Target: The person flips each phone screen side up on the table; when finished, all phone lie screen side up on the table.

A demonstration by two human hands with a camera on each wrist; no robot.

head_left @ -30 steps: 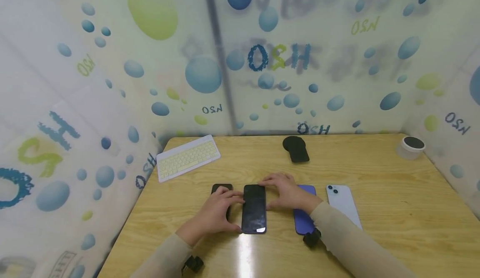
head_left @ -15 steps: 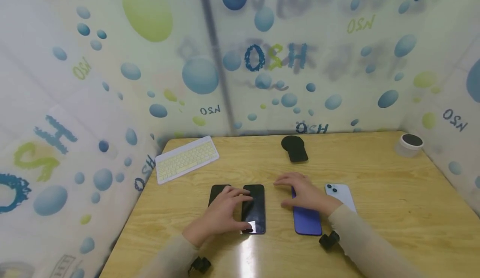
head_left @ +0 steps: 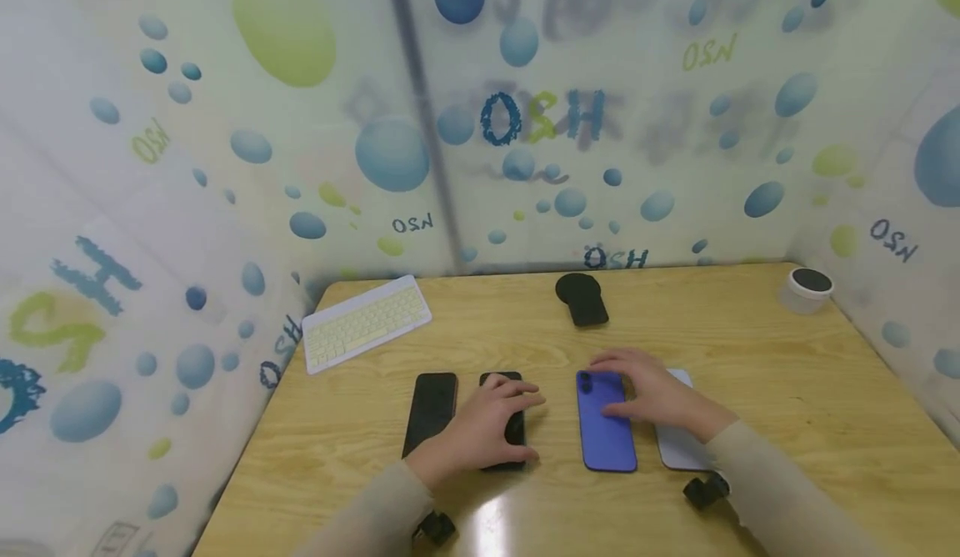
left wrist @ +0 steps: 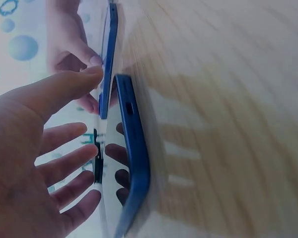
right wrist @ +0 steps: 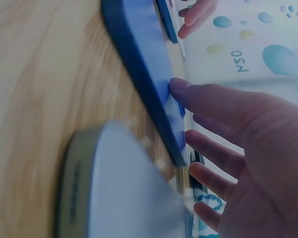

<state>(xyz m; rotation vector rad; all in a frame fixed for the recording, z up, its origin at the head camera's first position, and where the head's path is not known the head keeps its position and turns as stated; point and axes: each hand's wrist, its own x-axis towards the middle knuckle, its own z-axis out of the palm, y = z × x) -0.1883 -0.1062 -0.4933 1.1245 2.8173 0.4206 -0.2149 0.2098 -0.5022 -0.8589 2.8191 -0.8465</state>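
My left hand (head_left: 483, 428) hovers with spread fingers over a black phone (head_left: 516, 430) lying screen up. In the left wrist view, finger reflections show in that phone's glossy screen (left wrist: 120, 168). Left of it lies another dark phone (head_left: 431, 407), partly under the left wrist. Over the upper right part of a purple phone (head_left: 607, 440), back up, is my right hand (head_left: 652, 390). Its thumb overlaps that phone's face in the right wrist view, the other fingers loosely extended. A light blue phone (head_left: 677, 449) lies partly hidden beneath the right hand and wrist.
A white keyboard (head_left: 367, 323) lies at the back left of the wooden table (head_left: 750, 332). A black round-topped pad (head_left: 583, 298) lies at the back middle. At the far right stands a white cylinder with a dark top (head_left: 807, 290). Patterned walls enclose the table.
Both hands have moved right. The left hand went from beside the black phone to over it; the right hand left that phone's right edge and now hovers over the purple phone.
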